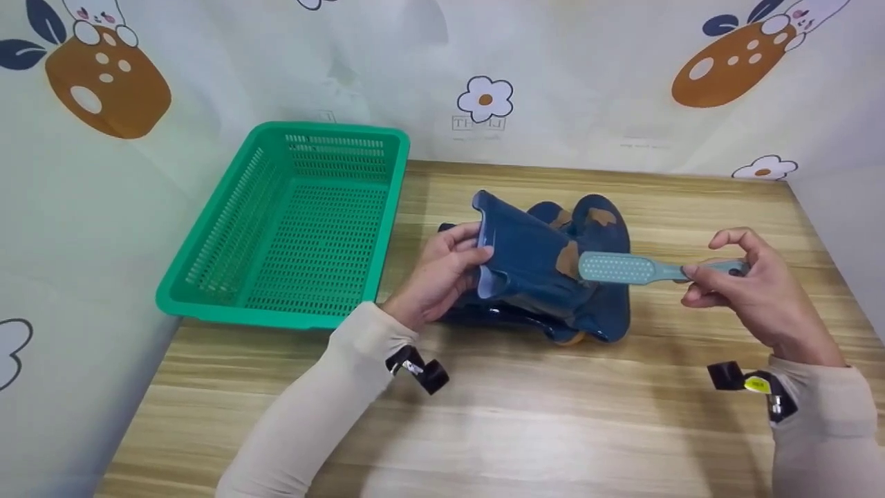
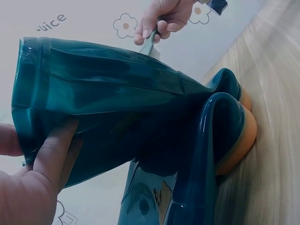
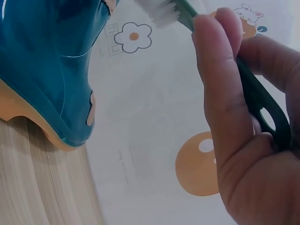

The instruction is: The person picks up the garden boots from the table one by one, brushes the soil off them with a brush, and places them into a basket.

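Observation:
Two dark blue rubber boots with orange-brown soles are in front of me. My left hand [image 1: 449, 273] grips one boot [image 1: 525, 242] by the rim of its shaft, thumb on one side and fingers on the other. That shaft leans toward the left, over the second boot [image 2: 192, 187]. Irregular brown patches [image 1: 568, 259] mark the shaft and the toes. My right hand [image 1: 753, 290] pinches the handle of a light green scrub brush [image 1: 617, 268] between thumb and fingers. White bristles [image 3: 159, 10] show in the right wrist view, and the brush head overlaps the held boot in the head view.
A green slotted plastic basket [image 1: 397, 228] stands at the left of the wooden table [image 1: 553, 415], with nothing inside. White sheeting [image 1: 588, 117] printed with flowers and brown fruit rises behind the table and on both sides.

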`<act>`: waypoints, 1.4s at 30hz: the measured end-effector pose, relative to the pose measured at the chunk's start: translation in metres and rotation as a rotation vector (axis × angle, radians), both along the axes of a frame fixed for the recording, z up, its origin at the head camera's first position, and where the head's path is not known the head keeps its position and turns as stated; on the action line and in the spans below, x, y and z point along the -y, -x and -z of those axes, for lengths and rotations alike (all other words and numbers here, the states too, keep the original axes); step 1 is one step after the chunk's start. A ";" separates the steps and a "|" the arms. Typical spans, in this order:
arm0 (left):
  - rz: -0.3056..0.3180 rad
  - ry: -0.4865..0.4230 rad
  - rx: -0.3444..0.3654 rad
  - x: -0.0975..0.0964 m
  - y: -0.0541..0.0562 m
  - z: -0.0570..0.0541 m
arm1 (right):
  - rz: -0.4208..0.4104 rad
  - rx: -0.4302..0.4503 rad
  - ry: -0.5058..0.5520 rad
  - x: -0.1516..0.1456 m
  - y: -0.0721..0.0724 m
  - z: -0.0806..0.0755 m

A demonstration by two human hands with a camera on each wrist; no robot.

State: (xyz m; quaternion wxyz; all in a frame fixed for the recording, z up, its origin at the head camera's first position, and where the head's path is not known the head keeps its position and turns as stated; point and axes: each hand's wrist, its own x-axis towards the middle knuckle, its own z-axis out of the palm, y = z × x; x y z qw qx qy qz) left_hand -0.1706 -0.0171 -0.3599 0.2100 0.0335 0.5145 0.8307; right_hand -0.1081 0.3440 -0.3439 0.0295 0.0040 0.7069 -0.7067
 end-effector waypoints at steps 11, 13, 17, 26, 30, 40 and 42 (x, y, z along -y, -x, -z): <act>0.008 -0.003 -0.003 -0.001 0.000 0.000 | -0.059 0.013 0.094 -0.005 -0.001 0.002; 0.008 -0.002 -0.004 -0.001 0.000 0.000 | -0.055 0.017 0.064 -0.004 0.000 0.002; 0.010 -0.001 -0.004 -0.001 0.001 0.000 | 0.002 -0.014 0.039 -0.002 0.001 0.002; 0.014 -0.007 -0.003 0.000 0.002 0.001 | -0.057 0.003 0.094 -0.007 0.000 0.003; 0.011 -0.001 -0.006 0.001 0.001 0.001 | -0.022 0.003 0.033 -0.007 0.002 0.005; 0.005 -0.007 -0.002 -0.001 0.000 0.002 | -0.098 -0.001 0.121 -0.010 0.002 0.005; 0.004 -0.007 -0.001 -0.001 0.001 0.001 | -0.093 0.017 0.086 -0.010 0.002 0.005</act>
